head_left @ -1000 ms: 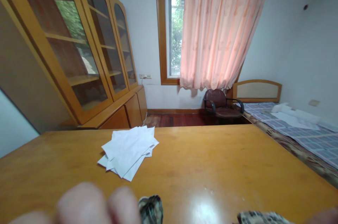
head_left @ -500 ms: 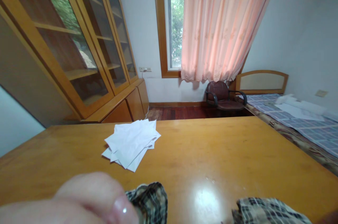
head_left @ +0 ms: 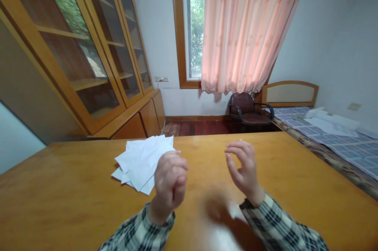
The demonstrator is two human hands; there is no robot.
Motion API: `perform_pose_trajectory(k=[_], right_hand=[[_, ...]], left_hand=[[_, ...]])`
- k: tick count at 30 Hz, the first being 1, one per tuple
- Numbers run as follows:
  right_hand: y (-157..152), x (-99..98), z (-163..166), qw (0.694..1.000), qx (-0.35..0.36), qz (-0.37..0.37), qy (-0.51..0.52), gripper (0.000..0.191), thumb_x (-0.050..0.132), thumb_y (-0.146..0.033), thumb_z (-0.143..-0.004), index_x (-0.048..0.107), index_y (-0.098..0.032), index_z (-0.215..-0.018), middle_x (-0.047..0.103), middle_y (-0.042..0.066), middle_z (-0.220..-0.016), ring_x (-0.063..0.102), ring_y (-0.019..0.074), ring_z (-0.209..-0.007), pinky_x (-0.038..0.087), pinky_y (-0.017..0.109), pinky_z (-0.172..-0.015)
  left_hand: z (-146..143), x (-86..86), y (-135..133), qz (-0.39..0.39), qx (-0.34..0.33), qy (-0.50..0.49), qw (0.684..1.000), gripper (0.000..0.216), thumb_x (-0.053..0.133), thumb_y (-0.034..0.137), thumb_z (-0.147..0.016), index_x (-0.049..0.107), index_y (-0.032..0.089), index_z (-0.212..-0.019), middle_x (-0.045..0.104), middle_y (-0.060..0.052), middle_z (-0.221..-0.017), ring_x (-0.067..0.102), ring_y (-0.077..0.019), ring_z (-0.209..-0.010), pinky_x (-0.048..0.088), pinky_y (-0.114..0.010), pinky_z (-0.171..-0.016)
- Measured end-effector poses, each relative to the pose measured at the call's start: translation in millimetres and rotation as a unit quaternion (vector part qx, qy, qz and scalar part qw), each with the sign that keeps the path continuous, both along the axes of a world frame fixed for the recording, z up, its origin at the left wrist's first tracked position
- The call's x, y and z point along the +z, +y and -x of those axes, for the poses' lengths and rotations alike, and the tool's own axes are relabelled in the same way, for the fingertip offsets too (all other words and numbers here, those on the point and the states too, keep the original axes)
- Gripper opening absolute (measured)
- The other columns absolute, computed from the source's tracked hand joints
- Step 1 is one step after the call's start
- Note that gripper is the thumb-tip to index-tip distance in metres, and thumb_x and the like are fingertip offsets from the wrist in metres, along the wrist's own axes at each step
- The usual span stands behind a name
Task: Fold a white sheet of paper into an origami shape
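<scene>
My left hand (head_left: 170, 182) is raised above the wooden table (head_left: 295, 180) with its fingers curled into a loose fist, and nothing shows in it. It hovers just right of a messy pile of white paper sheets (head_left: 138, 160) and covers the pile's near right edge. My right hand (head_left: 243, 166) is held up a little further right, palm facing left, fingers apart and bent, holding nothing. Both arms wear plaid sleeves.
A tall wooden cabinet with glass doors (head_left: 88, 54) lines the left wall. Beyond the table are a dark armchair (head_left: 248, 111), a window with a pink curtain (head_left: 245, 26), and a bed with a checked cover (head_left: 339, 140) at the right.
Both hands have moved forward from the bottom edge, close to the camera, out over the table. The view has barely shifted since half a second ago.
</scene>
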State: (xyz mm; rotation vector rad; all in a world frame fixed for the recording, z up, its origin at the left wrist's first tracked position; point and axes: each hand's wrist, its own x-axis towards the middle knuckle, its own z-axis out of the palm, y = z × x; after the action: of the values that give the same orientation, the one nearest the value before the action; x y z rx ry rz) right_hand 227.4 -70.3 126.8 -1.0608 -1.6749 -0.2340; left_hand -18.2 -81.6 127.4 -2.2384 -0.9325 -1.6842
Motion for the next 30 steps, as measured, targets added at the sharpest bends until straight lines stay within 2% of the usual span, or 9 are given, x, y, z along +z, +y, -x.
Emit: perform_pose_trajectory(k=[2,4,6,10,13,18,22,26,30], right_hand=[[20,-25.6,12,0.99,-0.057,0.107,-0.066,0.031,0.045,-0.039,-0.088,0.06,-0.024,-0.111,0.047,0.009,-0.131,0.037,0.0273,-0.128,0.023,0.05,-0.107],[29,-60.1,20,0.967,-0.094,0.198,-0.132,0.052,0.044,-0.049,-0.087,0.045,-0.026,-0.133,0.022,0.008,-0.15,0.015,0.03,-0.139,0.011,0.054,-0.11],[30,-95.3,25,0.947,-0.107,0.246,-0.174,0.066,0.041,-0.055,-0.086,0.028,-0.025,-0.144,0.008,0.008,-0.154,0.006,0.0303,-0.141,0.004,0.056,-0.11],[30,-140.1,28,0.93,-0.103,0.288,-0.202,0.07,0.034,-0.058,-0.088,0.016,-0.025,-0.147,0.004,0.009,-0.155,0.004,0.0281,-0.142,0.003,0.057,-0.11],[30,-146.4,29,0.927,-0.088,0.294,-0.213,0.068,0.032,-0.058,-0.089,0.015,-0.026,-0.147,0.003,0.007,-0.155,0.005,0.0267,-0.142,0.005,0.055,-0.111],[33,-143.8,29,0.93,-0.097,0.285,-0.209,0.065,0.032,-0.055,-0.091,0.019,-0.024,-0.146,0.007,0.006,-0.155,0.005,0.0247,-0.142,0.004,0.053,-0.112],[34,-146.0,28,0.917,-0.097,0.324,-0.212,0.059,0.036,-0.05,-0.09,0.03,-0.025,-0.143,0.02,0.006,-0.152,0.012,0.0263,-0.141,0.003,0.056,-0.111],[33,-142.9,29,0.893,-0.079,0.387,-0.217,0.05,0.033,-0.049,-0.091,0.046,-0.027,-0.134,0.033,0.006,-0.147,0.023,0.0268,-0.138,0.007,0.057,-0.11],[31,-138.1,30,0.89,-0.081,0.392,-0.219,0.05,0.033,-0.048,-0.091,0.047,-0.026,-0.134,0.034,0.007,-0.147,0.025,0.0266,-0.137,0.008,0.056,-0.11]], left_hand=[[-14,-19.7,30,0.092,0.034,0.058,0.994,0.033,0.031,0.032,-0.094,0.06,0.021,-0.084,0.062,-0.007,-0.108,0.05,-0.0205,-0.113,0.037,-0.047,-0.103],[-20,-51.1,50,0.173,0.101,0.124,0.972,0.034,0.036,0.035,-0.093,0.056,0.022,-0.117,0.041,-0.009,-0.141,0.028,-0.025,-0.134,0.028,-0.05,-0.109],[-20,-85.7,58,0.222,0.139,0.162,0.951,0.047,0.039,0.038,-0.092,0.039,0.023,-0.136,0.02,-0.009,-0.152,0.014,-0.0281,-0.14,0.023,-0.052,-0.111],[-15,-133.6,60,0.258,0.158,0.192,0.934,0.057,0.04,0.039,-0.091,0.025,0.026,-0.144,0.008,-0.008,-0.155,0.008,-0.0293,-0.141,0.019,-0.052,-0.112],[-13,-144.9,61,0.29,0.149,0.199,0.924,0.057,0.039,0.041,-0.092,0.024,0.026,-0.145,0.007,-0.008,-0.155,0.009,-0.0287,-0.141,0.021,-0.05,-0.112],[-17,-149.3,61,0.335,0.126,0.209,0.91,0.056,0.039,0.042,-0.091,0.025,0.028,-0.144,0.009,-0.008,-0.155,0.009,-0.0271,-0.142,0.022,-0.049,-0.112],[-19,-153.4,62,0.346,0.123,0.22,0.904,0.055,0.04,0.041,-0.091,0.026,0.028,-0.144,0.01,-0.008,-0.155,0.009,-0.0269,-0.142,0.021,-0.049,-0.112],[-18,-156.4,63,0.351,0.116,0.244,0.897,0.054,0.042,0.045,-0.09,0.033,0.028,-0.141,0.017,-0.008,-0.154,0.012,-0.0279,-0.141,0.02,-0.051,-0.112],[-18,-156.3,64,0.361,0.104,0.281,0.883,0.053,0.04,0.051,-0.089,0.041,0.028,-0.136,0.029,-0.009,-0.15,0.021,-0.0293,-0.139,0.019,-0.053,-0.112]])
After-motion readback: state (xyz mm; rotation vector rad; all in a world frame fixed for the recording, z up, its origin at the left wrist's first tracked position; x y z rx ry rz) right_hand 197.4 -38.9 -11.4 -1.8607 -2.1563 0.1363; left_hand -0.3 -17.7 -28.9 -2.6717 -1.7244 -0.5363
